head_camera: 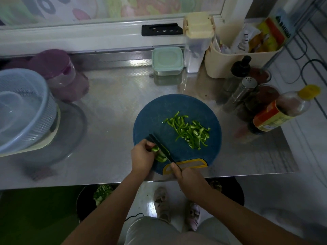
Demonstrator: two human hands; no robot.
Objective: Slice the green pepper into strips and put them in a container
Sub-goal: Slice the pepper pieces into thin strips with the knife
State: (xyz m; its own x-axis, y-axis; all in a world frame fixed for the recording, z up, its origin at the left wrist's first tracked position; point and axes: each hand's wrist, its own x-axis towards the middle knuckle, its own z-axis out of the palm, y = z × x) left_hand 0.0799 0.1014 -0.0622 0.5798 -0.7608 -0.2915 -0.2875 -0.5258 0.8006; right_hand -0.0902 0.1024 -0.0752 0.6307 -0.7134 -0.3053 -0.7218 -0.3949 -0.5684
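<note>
I've got the left hand point(142, 157) curled over the uncut green pepper piece point(160, 157), pinning it to the blue cutting board point(155, 119). The black knife point(157, 142) is right against it, handle gripped in the right hand point(190, 181). The cut strips point(190, 132) are piled further right on the board.

No legible text on the bottle label point(270, 119) or packets point(265, 36)

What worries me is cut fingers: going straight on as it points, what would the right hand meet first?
The right hand would probably meet the pepper piece beside the knife, then the left hand gripping it; depth unclear.
</note>
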